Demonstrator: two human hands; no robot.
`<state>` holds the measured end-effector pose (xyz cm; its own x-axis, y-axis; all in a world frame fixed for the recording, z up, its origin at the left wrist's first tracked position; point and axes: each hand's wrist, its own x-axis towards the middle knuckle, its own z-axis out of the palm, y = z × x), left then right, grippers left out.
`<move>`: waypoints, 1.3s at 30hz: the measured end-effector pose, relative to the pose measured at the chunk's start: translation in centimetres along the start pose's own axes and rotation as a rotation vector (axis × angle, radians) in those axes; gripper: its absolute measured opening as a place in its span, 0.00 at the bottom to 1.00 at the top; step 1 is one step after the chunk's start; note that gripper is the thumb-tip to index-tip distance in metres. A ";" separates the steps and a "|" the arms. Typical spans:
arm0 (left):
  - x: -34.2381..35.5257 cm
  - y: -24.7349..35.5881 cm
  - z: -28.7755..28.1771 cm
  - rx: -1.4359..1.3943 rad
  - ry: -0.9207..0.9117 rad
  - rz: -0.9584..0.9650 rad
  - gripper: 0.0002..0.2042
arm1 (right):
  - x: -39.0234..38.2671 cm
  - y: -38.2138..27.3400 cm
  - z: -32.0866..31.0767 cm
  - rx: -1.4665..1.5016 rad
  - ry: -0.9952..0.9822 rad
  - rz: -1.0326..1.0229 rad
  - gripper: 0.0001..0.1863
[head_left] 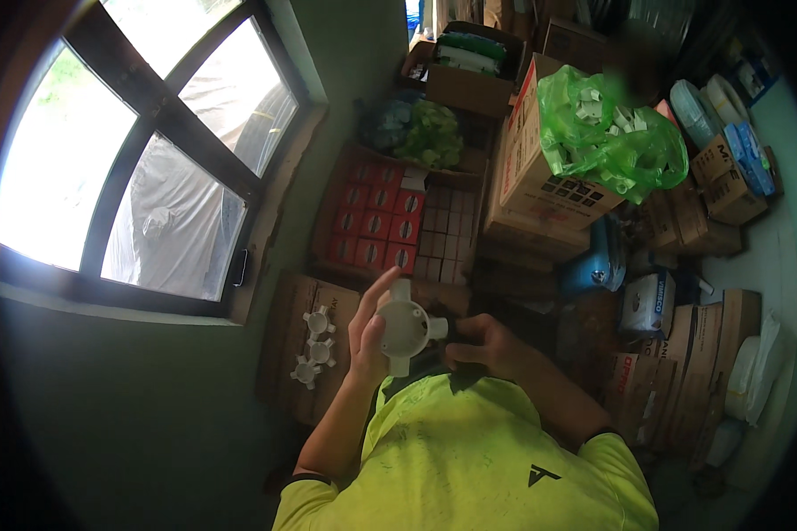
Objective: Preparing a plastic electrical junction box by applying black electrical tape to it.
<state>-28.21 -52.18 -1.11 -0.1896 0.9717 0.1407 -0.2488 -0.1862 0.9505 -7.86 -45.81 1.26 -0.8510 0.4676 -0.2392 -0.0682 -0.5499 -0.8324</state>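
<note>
A white round conduit junction box (406,329) with stubby pipe spouts is held up in front of my chest. My left hand (371,334) grips it along its left side, thumb on the near face and one finger stretched upward. Just beside the right-hand spout is my right hand (487,345), its fingers curled in a pinch; what they hold, if anything, is too dark to make out. Several similar white junction boxes (320,351) lie on a brown carton (282,389) to my left.
An open carton of red small boxes (375,212) and plain ones (445,221) stands ahead. A green plastic bag (562,133) of white pieces rests on stacked cartons (540,199). More cartons (682,380) stand at the right; a window (177,212) is at the left.
</note>
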 end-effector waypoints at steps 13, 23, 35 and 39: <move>0.7 -0.3 0.6 -0.067 0.009 0.010 0.34 | 1.3 -0.3 1.2 -0.696 0.308 -0.419 0.07; 0.3 0.4 1.2 -0.182 0.160 -0.171 0.36 | 1.3 0.9 -1.0 -1.445 0.425 -0.812 0.16; 0.1 -1.9 1.4 -0.730 0.308 -0.458 0.26 | 0.4 2.8 -1.8 -1.264 0.612 -1.028 0.15; 0.4 -0.6 0.3 -0.540 0.170 -0.325 0.25 | 0.3 0.3 -1.1 -1.074 0.763 -0.864 0.06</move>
<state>-27.88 -51.65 -1.53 -0.1605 0.9626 -0.2182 -0.7528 0.0236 0.6578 -7.52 -45.07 0.37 -0.2769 0.7751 0.5680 0.2936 0.6311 -0.7181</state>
